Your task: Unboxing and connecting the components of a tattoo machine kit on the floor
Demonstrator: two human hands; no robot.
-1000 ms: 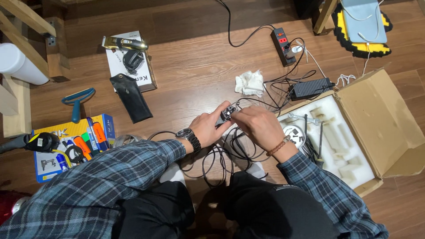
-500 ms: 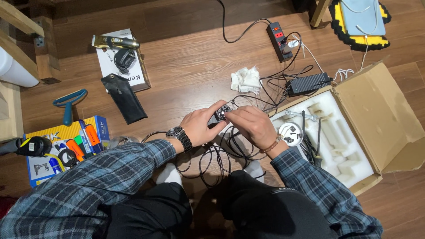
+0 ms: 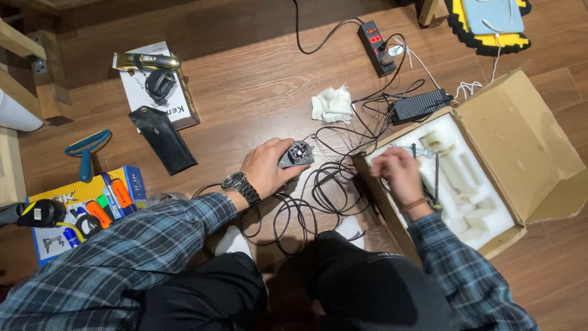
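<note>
The head view shows the left hand (image 3: 266,167) holding a small round grey device (image 3: 297,153) above the tangled black cable (image 3: 309,199) on the floor; the right hand (image 3: 397,175) reaches into the foam-lined cardboard box (image 3: 520,141), its grip unclear; the work seems mid-way.

The brown wood floor (image 3: 245,86) carries a cardboard box (image 3: 539,147), a power strip (image 3: 375,39), black cables (image 3: 306,202), a white cloth (image 3: 332,104), a black pouch (image 3: 162,140) and a blue brush (image 3: 86,153).
</note>
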